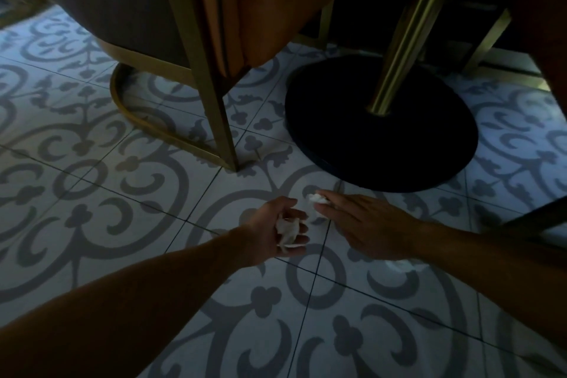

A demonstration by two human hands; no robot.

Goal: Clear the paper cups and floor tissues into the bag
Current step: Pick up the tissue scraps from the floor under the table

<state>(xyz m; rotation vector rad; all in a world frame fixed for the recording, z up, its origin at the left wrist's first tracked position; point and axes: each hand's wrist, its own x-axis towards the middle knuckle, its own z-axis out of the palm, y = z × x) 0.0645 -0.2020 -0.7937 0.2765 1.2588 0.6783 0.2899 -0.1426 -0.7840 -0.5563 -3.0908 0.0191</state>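
Holding crumpled white tissues in the cupped left hand. Pinching another small tissue with the right hand fingertips, low over the patterned floor, near the black table base.

White tissues; pale floor tiles with grey scrollwork; black table base; brass-gold pole.

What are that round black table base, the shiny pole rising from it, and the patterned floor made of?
Round black table base: probably matte painted metal, since it shows no glare. Golden fluted pole: likely brushed brass-look metal, with bright lengthwise streaks. Patterned grey-and-white floor: apparently ceramic or cement tile, with visible grout lines.
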